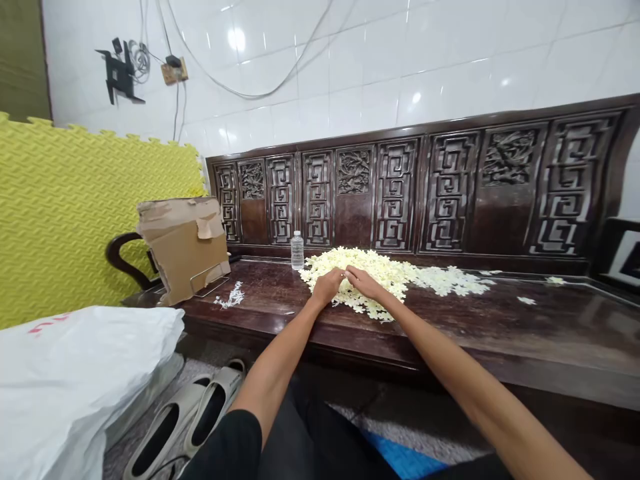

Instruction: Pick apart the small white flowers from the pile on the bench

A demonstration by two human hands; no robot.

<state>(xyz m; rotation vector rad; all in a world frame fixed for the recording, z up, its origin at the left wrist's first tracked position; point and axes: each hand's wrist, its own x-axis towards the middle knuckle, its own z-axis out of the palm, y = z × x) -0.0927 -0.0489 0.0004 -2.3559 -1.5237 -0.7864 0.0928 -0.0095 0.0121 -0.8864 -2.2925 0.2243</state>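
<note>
A heap of pale yellow flower-shaped pieces (383,270) lies on the dark wooden bench (270,293). My left hand (328,285) and my right hand (361,281) meet over the heap's near left part, fingertips close together. Both hands are closed in a pinch; whatever is between the fingers is too small to name. Paler flower pieces (450,281) spread out to the right of the heap. Small white scraps (231,295) lie in a little pile to the left.
A clear plastic bottle (297,251) stands behind the hands. Cardboard (187,257) leans at the bench's left end. A carved backrest (354,220) runs behind. White bag (75,387) and sandals (207,407) are at lower left; a yellow foam mat (90,213) stands beyond.
</note>
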